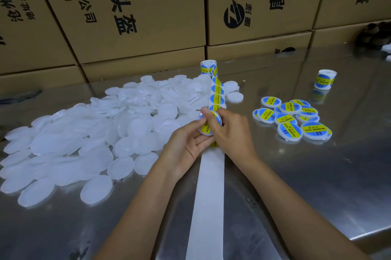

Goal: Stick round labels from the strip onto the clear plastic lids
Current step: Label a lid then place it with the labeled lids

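A clear plastic lid (206, 129) with a blue and yellow round label on it is held over the label strip (216, 94) at the middle of the table. My left hand (187, 143) cups the lid from below and left, fingers curled round its rim. My right hand (229, 130) grips it from the right, with the thumb pressing across the label. The strip runs from a roll (208, 67) at the back down to bare white backing (209, 192) near me. A big heap of plain lids (95, 132) lies to the left.
Several labelled lids (292, 118) lie in a cluster on the right of the steel table (317, 185). A second label roll (325, 79) stands behind them. Cardboard boxes (137, 16) form a wall along the back. The table's front edge shows at lower right.
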Tool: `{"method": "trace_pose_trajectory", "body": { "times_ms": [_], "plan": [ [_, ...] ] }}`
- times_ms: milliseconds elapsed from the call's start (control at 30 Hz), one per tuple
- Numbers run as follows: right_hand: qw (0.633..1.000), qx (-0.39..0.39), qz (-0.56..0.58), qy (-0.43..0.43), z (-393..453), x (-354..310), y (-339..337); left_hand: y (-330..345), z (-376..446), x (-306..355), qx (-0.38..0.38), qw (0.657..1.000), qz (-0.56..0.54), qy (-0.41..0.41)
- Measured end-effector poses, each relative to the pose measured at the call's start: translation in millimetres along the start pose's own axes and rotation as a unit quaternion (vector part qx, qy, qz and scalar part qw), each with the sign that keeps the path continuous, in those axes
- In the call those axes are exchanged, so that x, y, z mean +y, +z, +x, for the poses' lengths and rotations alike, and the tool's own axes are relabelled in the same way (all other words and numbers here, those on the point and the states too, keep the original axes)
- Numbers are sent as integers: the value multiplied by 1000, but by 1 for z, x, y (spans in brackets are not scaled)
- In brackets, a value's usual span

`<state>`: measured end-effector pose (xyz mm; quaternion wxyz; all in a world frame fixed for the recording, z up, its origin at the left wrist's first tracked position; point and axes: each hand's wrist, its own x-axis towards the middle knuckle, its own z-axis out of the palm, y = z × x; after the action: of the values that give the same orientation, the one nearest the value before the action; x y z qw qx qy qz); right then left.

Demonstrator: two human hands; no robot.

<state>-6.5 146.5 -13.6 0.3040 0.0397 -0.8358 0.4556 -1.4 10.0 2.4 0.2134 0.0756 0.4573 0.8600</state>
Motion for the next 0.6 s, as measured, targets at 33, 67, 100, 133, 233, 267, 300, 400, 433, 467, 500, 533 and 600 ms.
{"method": "trace_pose_trajectory", "body": {
  "times_ms": [33,67,100,133,233,267,300,400,433,467,500,533,600],
  "plan": [
    [1000,1,0,3,0,-1,-1,0,1,-2,2,1000,17,8],
    [1000,3,-1,5,1,-2,-1,0,1,-4,5,999,29,16],
    [1000,4,-2,8,1,-2,-2,0,2,-6,8,999,35,21],
    [1000,4,-4,12,2,-1,-3,0,3,-7,13,999,38,25],
    [1000,-1,10,8,4,0,-5,-1,3,-7,32,998,39,41],
    [1000,-2,17,10,4,1,-5,-1,3,-8,35,998,36,46],
    [1000,-1,26,16,4,2,-5,-1,4,-8,36,998,31,51],
    [999,-23,37,24,4,4,-5,2,4,-8,43,997,12,70],
    [999,-47,11,25,2,5,-4,3,4,-9,53,996,10,78],
    [997,-72,-32,22,1,6,-3,3,4,-9,65,994,8,87],
    [993,-93,-75,18,-1,6,-2,3,4,-9,77,993,5,94],
    [989,-103,-108,14,-3,6,-1,4,3,-10,88,991,1,99],
    [986,-99,-134,4,-3,6,-1,5,2,-11,102,990,-3,102]
  ]
}}
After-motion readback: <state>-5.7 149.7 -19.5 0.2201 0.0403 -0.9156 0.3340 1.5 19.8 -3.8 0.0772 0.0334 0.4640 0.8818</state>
